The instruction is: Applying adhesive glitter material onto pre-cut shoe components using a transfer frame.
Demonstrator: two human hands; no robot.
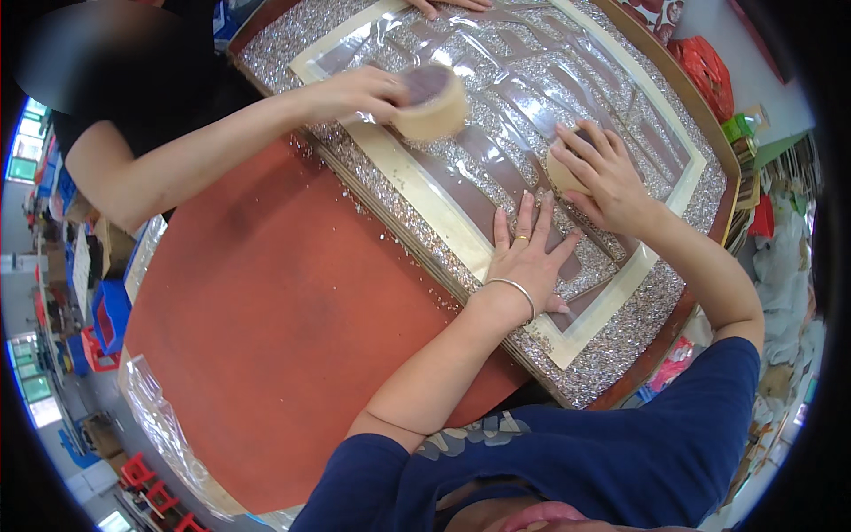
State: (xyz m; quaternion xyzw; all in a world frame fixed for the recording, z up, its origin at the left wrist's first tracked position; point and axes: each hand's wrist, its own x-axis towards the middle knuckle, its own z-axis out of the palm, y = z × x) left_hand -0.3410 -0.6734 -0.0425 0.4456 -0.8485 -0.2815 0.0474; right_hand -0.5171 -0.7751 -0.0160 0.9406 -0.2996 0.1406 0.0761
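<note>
My L hand [525, 262] is flat on the clear patterned sheet [532, 111], fingers spread wide. R hand [605, 173] grips a round tan block [558, 174], fingers curled over its dark top; block's on the sheet, just beyond L fingertips. Can't tell if its top has a label, my fingers cover it. Sheet's tan-bordered, over silvery chips [634, 341]. Co-worker's hand [362, 93] has a similar block [436, 105], blurred.

From where I stand, this looks like a workshop: a person in black [177, 62] shares a big shallow tray [732, 173] of glittering chips with someone in navy [585, 452], beside a wide red tabletop [266, 310], with blue bins [111, 315], red stools [160, 498] and plastic sheeting [164, 434] around.
</note>
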